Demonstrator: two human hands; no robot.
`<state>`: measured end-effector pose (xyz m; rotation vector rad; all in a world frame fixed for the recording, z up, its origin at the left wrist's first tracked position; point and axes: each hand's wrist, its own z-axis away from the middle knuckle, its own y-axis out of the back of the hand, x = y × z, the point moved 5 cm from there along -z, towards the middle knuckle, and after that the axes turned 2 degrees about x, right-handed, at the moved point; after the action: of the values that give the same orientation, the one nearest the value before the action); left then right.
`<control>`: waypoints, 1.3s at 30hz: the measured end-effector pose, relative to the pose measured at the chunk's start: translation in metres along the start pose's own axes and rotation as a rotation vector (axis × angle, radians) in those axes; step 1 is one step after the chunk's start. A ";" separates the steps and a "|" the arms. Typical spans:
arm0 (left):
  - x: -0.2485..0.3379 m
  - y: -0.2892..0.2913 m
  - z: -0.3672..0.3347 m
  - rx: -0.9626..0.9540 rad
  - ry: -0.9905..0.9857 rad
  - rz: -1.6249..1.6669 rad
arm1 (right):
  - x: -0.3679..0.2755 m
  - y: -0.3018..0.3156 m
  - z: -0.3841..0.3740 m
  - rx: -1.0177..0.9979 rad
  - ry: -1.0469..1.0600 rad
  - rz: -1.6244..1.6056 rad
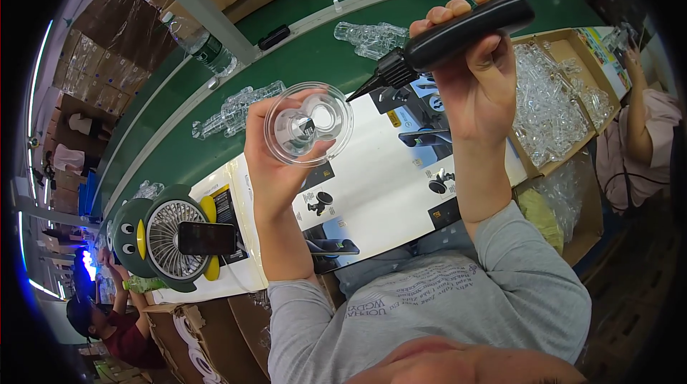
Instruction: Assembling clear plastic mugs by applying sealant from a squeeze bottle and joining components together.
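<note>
My left hand (270, 182) is closed around a clear round plastic piece (339, 142), which has a wide rim and rounded hollows in its middle. In my right hand (469, 101) is a black squeeze bottle (476, 30), tilted so that its tapered nozzle points down to the left. The nozzle tip is at the right side of the piece's rim; whether it touches, I cannot tell. Beneath both hands lies a printed cardboard sheet (379, 191). Beyond them, clear plastic parts (232, 112) rest on the green table (308, 62).
At the right stands a cardboard box (531, 162) holding many clear parts. A penguin-shaped fan (161, 241) with a phone (206, 239) before it is at the left. A water bottle (204, 47) stands behind, near a metal post (200, 5). Other people are at both sides.
</note>
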<state>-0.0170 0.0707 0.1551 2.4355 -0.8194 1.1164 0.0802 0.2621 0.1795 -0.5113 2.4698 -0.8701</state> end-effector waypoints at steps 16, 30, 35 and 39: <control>-0.001 0.011 0.001 0.021 0.008 -0.065 | -0.001 0.000 0.000 0.014 -0.006 0.049; -0.010 0.011 0.000 -0.003 0.039 0.179 | -0.002 -0.002 0.001 0.016 -0.019 0.044; -0.013 0.013 0.000 0.022 0.038 0.160 | -0.002 -0.002 0.001 0.011 -0.020 0.036; -0.014 0.016 0.000 0.025 0.030 0.103 | -0.001 -0.001 0.000 0.013 -0.022 0.028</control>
<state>-0.0343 0.0633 0.1458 2.4145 -0.9364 1.2048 0.0818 0.2621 0.1803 -0.4778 2.4443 -0.8637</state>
